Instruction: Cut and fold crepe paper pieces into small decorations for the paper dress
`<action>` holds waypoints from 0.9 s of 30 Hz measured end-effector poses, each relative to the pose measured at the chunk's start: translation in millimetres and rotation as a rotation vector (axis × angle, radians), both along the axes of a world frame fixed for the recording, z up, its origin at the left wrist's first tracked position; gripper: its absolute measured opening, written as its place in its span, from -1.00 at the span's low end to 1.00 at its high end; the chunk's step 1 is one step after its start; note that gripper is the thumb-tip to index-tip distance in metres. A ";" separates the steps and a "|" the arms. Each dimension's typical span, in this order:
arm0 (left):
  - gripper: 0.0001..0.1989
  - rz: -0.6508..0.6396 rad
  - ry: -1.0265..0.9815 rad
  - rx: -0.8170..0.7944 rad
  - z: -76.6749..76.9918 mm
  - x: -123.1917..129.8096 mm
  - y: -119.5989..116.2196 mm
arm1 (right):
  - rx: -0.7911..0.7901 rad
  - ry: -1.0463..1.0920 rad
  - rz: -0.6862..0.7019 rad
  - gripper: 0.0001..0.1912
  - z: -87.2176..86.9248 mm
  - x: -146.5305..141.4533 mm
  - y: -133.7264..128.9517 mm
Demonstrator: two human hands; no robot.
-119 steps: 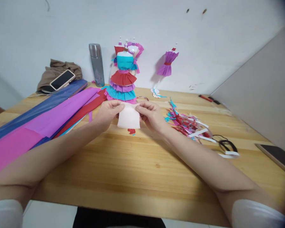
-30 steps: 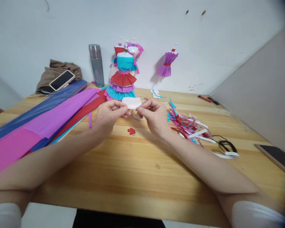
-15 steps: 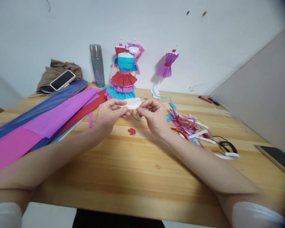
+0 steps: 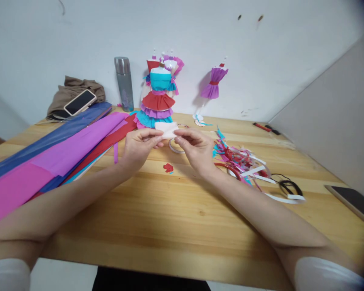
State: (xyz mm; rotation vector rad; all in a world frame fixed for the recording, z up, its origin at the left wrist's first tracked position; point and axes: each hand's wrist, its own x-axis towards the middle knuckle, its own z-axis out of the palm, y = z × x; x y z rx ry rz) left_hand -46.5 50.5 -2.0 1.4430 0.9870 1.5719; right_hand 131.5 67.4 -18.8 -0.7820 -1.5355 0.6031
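A small pale pink-white paper piece (image 4: 166,130) is stretched between my two hands, above the middle of the table. My left hand (image 4: 141,147) pinches its left edge between thumb and fingers. At its right edge, my right hand (image 4: 195,147) pinches it the same way. Just behind stands a dress form (image 4: 160,81) with teal, red and purple paper layers, with other dressed forms partly hidden behind it. A roll of tape (image 4: 175,146) lies below the paper, partly covered by my right hand. A red scrap (image 4: 168,167) rests on the table nearer me.
Coloured paper sheets (image 4: 57,155) lie at the left, near a phone (image 4: 80,102) on brown cloth and a bottle (image 4: 125,85). A form in a purple dress (image 4: 214,83) stands behind. Scraps (image 4: 239,159), a black cord (image 4: 291,188) and a dark device (image 4: 354,202) are at the right.
The paper piece has shifted slightly left and now shows more of its face upright. My right fingers have moved up a little along its edge.
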 end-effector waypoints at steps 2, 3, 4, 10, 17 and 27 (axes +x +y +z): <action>-0.78 0.014 0.029 0.015 0.5 0.1 -1.7 | 0.049 -0.060 -0.025 -0.91 0.7 0.7 -0.4; -0.79 0.022 0.045 0.023 0.8 0.2 -2.7 | 0.069 -0.091 -0.040 -0.91 1.3 1.0 -0.8; -0.80 0.031 0.062 0.031 1.0 0.5 -3.6 | 0.088 -0.117 -0.057 -0.92 1.9 1.2 -1.3; -0.85 0.059 0.087 0.044 -0.3 2.5 -4.3 | 0.051 -0.159 -0.083 -0.92 2.1 -0.6 -2.2; -0.81 0.010 -0.032 -0.098 -4.4 1.9 2.6 | -0.156 -0.024 0.024 -0.89 3.9 -3.2 0.9; -0.75 0.003 -0.097 -0.179 -3.3 5.0 1.6 | -0.307 0.066 0.026 -0.87 11.9 -3.5 -1.5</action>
